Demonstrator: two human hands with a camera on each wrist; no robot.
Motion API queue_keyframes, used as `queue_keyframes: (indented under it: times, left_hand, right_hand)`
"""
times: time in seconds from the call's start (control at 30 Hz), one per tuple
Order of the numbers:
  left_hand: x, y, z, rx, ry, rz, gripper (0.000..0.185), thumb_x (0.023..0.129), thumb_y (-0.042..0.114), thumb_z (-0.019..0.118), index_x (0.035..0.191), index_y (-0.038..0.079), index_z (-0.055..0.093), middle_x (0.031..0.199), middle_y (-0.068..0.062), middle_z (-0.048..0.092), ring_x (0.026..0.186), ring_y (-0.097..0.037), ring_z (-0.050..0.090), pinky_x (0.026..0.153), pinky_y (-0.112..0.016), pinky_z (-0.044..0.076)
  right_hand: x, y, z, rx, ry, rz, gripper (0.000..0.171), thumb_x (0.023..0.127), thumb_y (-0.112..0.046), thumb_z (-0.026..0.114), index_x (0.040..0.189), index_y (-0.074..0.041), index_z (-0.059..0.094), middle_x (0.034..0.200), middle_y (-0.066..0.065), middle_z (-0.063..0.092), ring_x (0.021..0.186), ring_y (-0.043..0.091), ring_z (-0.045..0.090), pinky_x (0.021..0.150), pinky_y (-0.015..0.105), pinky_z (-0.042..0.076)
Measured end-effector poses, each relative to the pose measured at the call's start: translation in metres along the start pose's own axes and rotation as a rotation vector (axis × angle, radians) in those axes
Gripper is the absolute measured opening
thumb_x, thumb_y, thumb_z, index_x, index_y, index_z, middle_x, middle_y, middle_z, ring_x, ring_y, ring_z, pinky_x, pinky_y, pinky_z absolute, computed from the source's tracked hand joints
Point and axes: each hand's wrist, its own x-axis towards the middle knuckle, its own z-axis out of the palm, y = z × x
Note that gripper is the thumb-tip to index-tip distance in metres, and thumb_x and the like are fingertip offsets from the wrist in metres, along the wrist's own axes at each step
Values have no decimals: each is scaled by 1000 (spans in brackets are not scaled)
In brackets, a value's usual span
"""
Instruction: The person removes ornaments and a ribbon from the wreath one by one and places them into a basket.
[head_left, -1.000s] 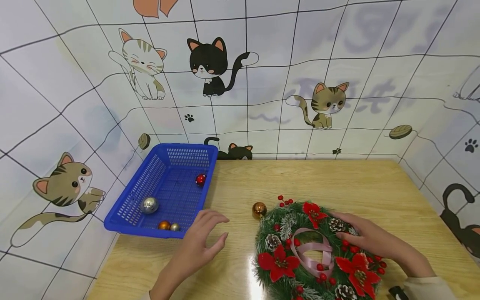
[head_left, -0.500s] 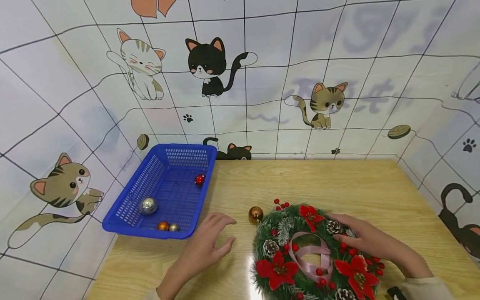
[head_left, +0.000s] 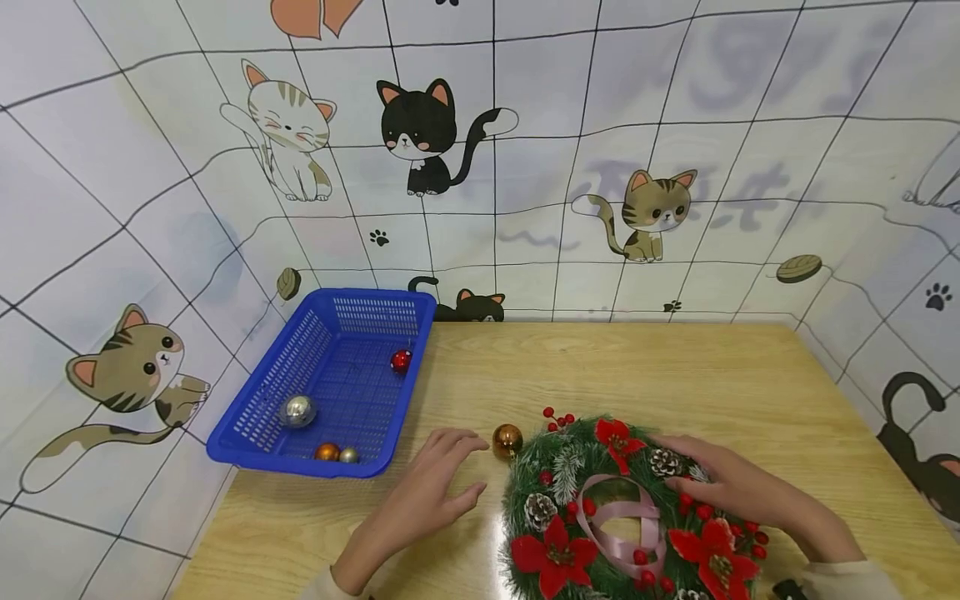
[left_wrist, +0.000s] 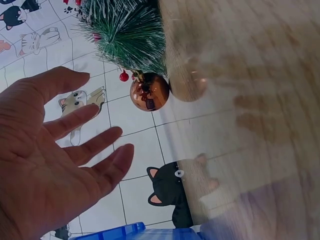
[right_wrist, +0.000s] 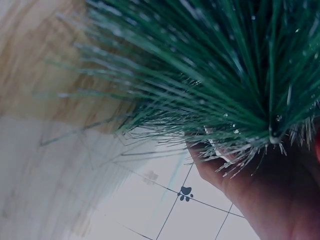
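**Wreath steadied, copper bauble within reach**

Table (head_left: 675,367) first: its wooden top carries everything, with the cat-print wall close behind. Your wreath (head_left: 600,508) lies flat on the near right part of it, and your right hand (head_left: 731,487) rests on its right side, fingers laid over the greenery. That looks like a steadying hold, though the right wrist view shows only needles and part of the hand, so you cannot tell how firmly the fingers grip.

The blue basket (head_left: 255,417) sits at the table's left edge, near your left hand, holding a silver ball (head_left: 297,410), a red ball (head_left: 401,361) and two small ones at its near wall.

Your left hand (head_left: 427,492) hovers with fingers spread and relaxed, holding nothing, its fingertips just beside the copper bauble (head_left: 507,440). That bauble sits against the wreath's upper-left edge; the left wrist view shows it (left_wrist: 149,92) tucked under the needles, apart from your fingers (left_wrist: 95,145).
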Motion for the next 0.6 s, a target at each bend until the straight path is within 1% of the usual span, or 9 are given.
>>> queue_keyframes:
  times: [0.07,0.17,0.3,0.37,0.43,0.53,0.6]
  left_hand:
    - [2,1,1,7,-21,-16,53,95,18,85,143,11,66,144,-12,62,138,-31,53,109,-58,50]
    - [6,2,2,0,-42,-22,54,96,19,84,146,12,64,147,-18,59,140,-35,50,110,-61,48]
    - [11,3,4,-14,-64,-28,53,96,19,84,145,13,64,148,-21,58,140,-38,49,109,-61,49]
    - [13,4,4,-18,-79,-32,52,96,19,84,144,14,64,147,-21,58,140,-38,49,108,-61,49]
    - [14,4,5,-16,-95,-37,53,96,19,84,145,14,64,147,-21,58,139,-38,49,108,-61,49]
    - [14,3,6,-9,-117,-44,54,96,18,84,146,14,63,147,-20,58,138,-37,50,108,-61,49]
    - [15,3,7,-2,-134,-48,56,96,19,85,147,14,62,147,-19,58,138,-36,50,109,-60,49]
  right_hand:
    - [0,1,0,1,-5,0,60,108,-23,72,161,-6,51,157,25,54,138,48,54,98,31,55]
    - [-1,1,0,-1,1,14,60,108,-24,73,161,-7,52,157,24,55,139,42,56,99,31,55]
    - [-2,1,0,16,-12,12,60,108,-22,72,161,-6,50,157,25,54,142,25,53,99,30,54]
    - [-1,1,0,31,-23,9,60,108,-21,71,162,-5,50,158,27,53,142,20,51,99,29,54]
    - [-1,1,0,39,-33,13,60,109,-21,71,162,-5,49,158,27,52,142,20,51,99,29,54]
    - [0,0,1,39,-35,17,60,109,-22,71,162,-5,49,158,26,53,142,28,54,99,30,54]
    - [0,-1,1,33,-35,22,60,109,-24,71,162,-6,50,158,24,54,141,31,55,100,30,54]
